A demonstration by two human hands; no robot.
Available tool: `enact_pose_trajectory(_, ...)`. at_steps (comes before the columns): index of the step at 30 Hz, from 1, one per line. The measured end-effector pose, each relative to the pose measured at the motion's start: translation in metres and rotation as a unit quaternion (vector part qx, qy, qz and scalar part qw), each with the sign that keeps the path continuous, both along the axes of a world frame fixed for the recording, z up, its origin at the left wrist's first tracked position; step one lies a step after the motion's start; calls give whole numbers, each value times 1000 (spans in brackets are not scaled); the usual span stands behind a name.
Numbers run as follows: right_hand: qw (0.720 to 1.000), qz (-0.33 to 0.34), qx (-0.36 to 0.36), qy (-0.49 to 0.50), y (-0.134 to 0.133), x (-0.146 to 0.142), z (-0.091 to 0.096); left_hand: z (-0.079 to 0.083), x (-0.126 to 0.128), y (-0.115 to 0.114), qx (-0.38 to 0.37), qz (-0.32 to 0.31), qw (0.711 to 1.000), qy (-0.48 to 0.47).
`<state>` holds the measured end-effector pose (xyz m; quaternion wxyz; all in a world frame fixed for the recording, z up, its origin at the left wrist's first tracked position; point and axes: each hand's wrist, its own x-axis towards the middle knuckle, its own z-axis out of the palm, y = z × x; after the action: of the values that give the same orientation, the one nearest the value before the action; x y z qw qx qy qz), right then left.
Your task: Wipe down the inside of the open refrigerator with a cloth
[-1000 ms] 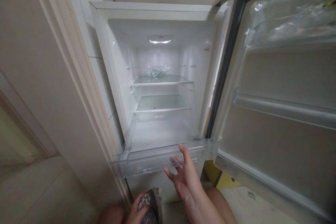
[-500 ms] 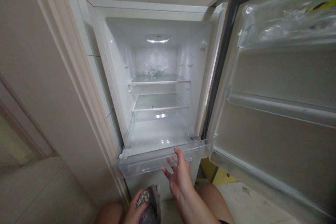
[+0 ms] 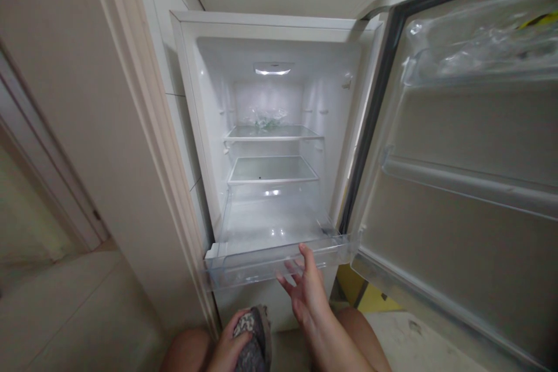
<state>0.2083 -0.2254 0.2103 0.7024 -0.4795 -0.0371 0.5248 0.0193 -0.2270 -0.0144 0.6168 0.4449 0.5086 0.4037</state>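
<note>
A clear plastic drawer (image 3: pixel 257 270) sticks out from the bottom of the open fridge compartment. My right hand (image 3: pixel 309 290) is at its front panel, the thumb against the plastic and the other fingers loosely curled beside it, some partly seen through the panel. Bunched in my left hand (image 3: pixel 231 337), low between my knees, is a dark grey patterned cloth (image 3: pixel 253 337). The cloth's lower part runs out of the picture. Above the drawer are a lower glass shelf (image 3: pixel 274 170) and an upper glass shelf (image 3: pixel 300 132).
A crumpled clear plastic bag (image 3: pixel 268 121) lies on the upper shelf. The fridge door (image 3: pixel 462 256) stands wide on the right, with clear plastic in its top bin (image 3: pixel 479 58). A wooden door frame (image 3: pixel 143 128) rises close on the left. Something yellow (image 3: pixel 377 299) sits behind the door.
The view has shifted, so the fridge appears further right. Both hands keep nearly the same places, the right at the drawer front and the left on the cloth.
</note>
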Motion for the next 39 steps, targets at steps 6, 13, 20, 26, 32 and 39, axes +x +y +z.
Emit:
enact_pose_trajectory(6,1000,-10,-29,-4,-4,-11,-5,-5,-3,0,40,-14,999,17)
enact_pose_trajectory(13,1000,-14,-2,-12,-34,-15,10,5,-4,-7,27,-14,1000,5)
enact_pose_trajectory(20,1000,6,3,-4,-50,-6,30,0,-1,-7,47,-39,998,13)
enact_pose_trajectory(26,998,-4,51,-45,-63,2,46,-5,-2,-4,49,-44,998,22)
enact_pose_trajectory(32,997,7,75,-19,-44,12,67,-2,0,-6,44,-46,998,9)
enact_pose_trajectory(39,998,-12,68,-8,0,13,83,-6,-3,-4,37,-45,998,-2)
